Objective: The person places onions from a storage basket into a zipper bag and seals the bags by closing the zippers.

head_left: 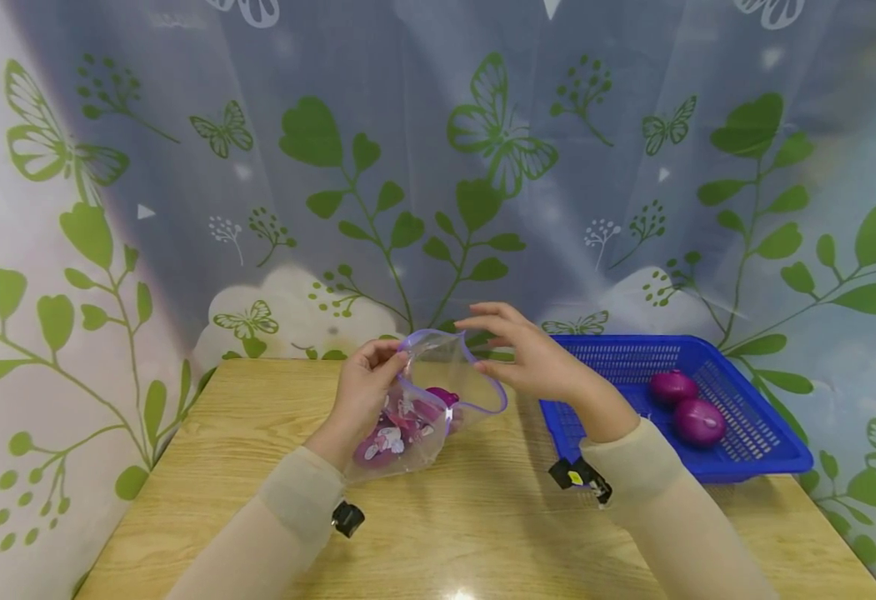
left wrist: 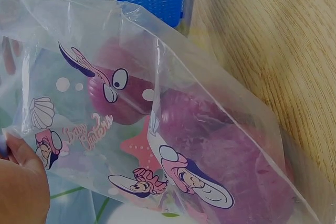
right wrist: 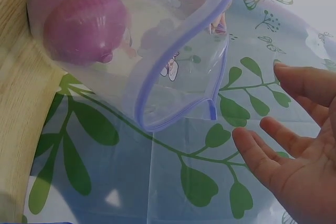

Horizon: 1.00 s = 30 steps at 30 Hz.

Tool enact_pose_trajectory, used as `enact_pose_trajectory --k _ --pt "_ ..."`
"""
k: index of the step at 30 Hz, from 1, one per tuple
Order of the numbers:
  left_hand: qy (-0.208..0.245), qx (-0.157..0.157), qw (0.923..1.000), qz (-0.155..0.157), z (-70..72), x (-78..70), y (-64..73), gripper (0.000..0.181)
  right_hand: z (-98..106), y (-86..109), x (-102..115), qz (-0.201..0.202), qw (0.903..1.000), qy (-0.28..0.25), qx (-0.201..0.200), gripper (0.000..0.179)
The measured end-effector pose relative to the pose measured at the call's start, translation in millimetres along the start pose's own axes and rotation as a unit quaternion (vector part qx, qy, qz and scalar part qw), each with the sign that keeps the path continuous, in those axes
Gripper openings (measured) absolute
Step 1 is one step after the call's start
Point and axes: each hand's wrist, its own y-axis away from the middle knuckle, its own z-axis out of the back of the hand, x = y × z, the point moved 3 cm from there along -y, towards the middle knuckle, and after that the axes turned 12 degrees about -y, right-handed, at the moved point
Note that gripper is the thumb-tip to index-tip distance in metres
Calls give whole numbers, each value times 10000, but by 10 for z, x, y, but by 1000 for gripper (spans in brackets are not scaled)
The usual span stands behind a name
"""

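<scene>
A clear zip bag point(head_left: 415, 450) with a purple rim and cartoon prints leans on the table, its mouth spread wide. Several purple onions point(left wrist: 184, 108) lie inside it; one onion point(right wrist: 86, 27) shows plainly through the plastic in the right wrist view. My left hand point(head_left: 370, 387) pinches the bag's rim at the left side between thumb and fingers. Beside the right part of the mouth is my right hand point(head_left: 531, 354), its fingers spread and holding nothing. In the right wrist view a gap shows between those fingers point(right wrist: 254, 153) and the rim.
A blue plastic basket point(head_left: 768, 417) stands at the right of the wooden table point(head_left: 257, 417), with two purple onions point(head_left: 698, 421) in it. Behind the table hangs a cloth point(head_left: 407, 108) printed with leaves and butterflies.
</scene>
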Motion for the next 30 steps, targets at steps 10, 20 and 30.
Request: enact_pose_trajectory --k 10,20,30 --pt "97 -29 9999 -6 2 -12 23 14 -6 34 -21 -139 9999 -27 22 53" --pt "162 -74 9998 -41 18 -15 16 12 34 66 4 -160 9999 11 -8 52" --pt "-5 -44 10000 76 32 -8 25 13 121 139 -35 -219 9996 173 -16 48"
